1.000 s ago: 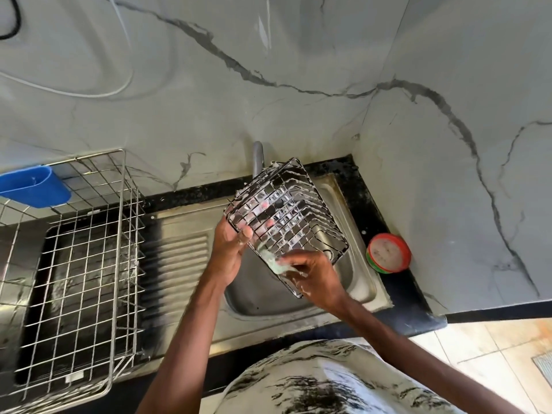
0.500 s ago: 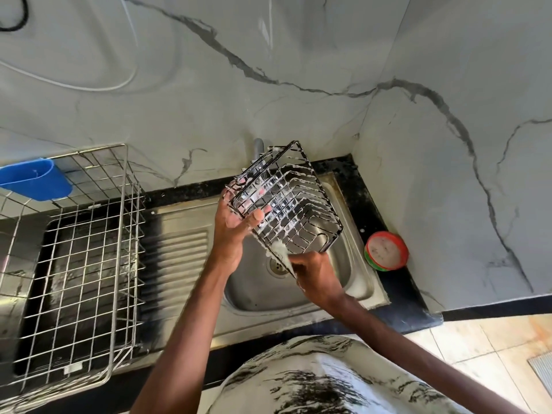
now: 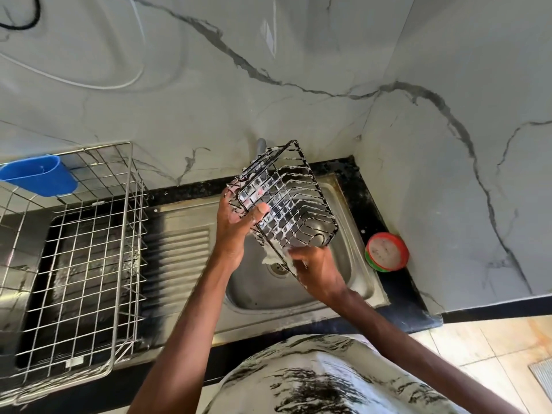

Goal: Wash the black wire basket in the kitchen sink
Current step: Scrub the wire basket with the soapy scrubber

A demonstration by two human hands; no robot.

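The black wire basket, streaked with white foam, hangs tilted above the steel sink bowl. My left hand grips its left rim, thumb hooked over the wire. My right hand is under the basket's lower corner and holds a soapy pale sponge against the wires. The drain shows just below the sponge. The grey tap is mostly hidden behind the basket.
A large steel wire dish rack with a blue plastic cup holder stands on the left. The ribbed drainboard lies between rack and bowl. A round red-and-green soap tub sits on the black counter by the right wall.
The basket has been lifted higher above the sink and turned. My right hand with the sponge slid down to its lower corner, and my left hand shifted its grip on the rim.
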